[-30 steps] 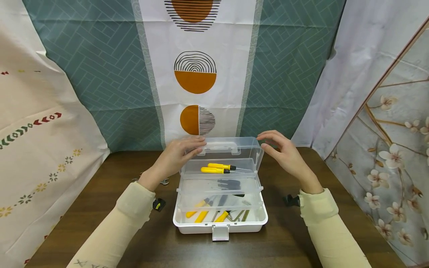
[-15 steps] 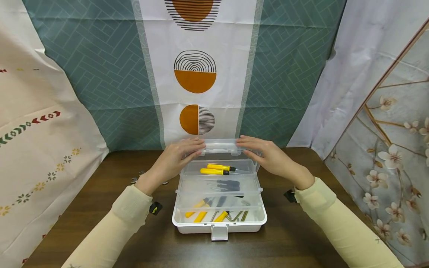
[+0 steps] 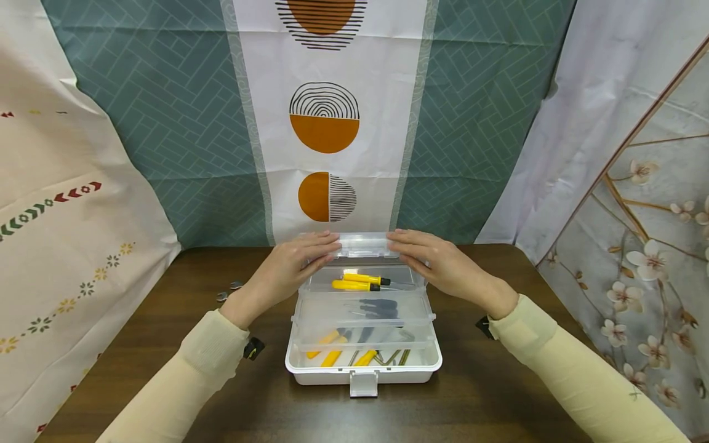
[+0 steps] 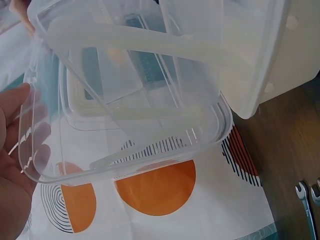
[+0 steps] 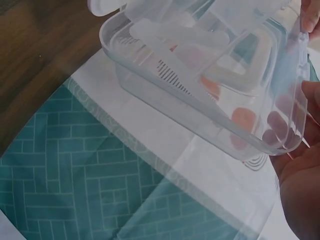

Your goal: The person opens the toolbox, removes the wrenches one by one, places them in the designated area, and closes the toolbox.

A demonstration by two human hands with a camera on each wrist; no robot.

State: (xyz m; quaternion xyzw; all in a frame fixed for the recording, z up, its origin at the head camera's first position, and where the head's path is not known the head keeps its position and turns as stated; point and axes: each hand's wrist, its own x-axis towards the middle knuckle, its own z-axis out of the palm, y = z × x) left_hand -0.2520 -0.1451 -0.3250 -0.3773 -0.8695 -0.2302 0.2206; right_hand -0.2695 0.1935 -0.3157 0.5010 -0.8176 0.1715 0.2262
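A white toolbox [image 3: 317,376] with a clear lid [image 3: 363,243] stands on the table, the lid raised at the back. My left hand [image 3: 290,264] grips the lid's left corner. At the right corner, my right hand [image 3: 445,264] holds it too. Both wrist views show fingers through the clear plastic and the thumb at the rim. Two yellow-handled screwdrivers [image 3: 353,285] lie in the upper tray [image 3: 321,283]. Dark tools [image 3: 379,307] show blurred in the translucent tray below. Yellow-handled tools [image 3: 331,358] and bent metal keys [image 3: 405,357] lie in the base.
Small metal wrenches [image 3: 222,296] lie on the brown table [image 3: 194,307] beyond my left forearm. A clear latch [image 3: 364,385] hangs down at the toolbox's front. Patterned cloth [image 3: 465,154] hangs close behind the table and along both sides.
My right hand has come in leftward from beside the lid and taken hold of its right corner. The lid's top edge has tipped down slightly. My left hand has stayed at its corner.
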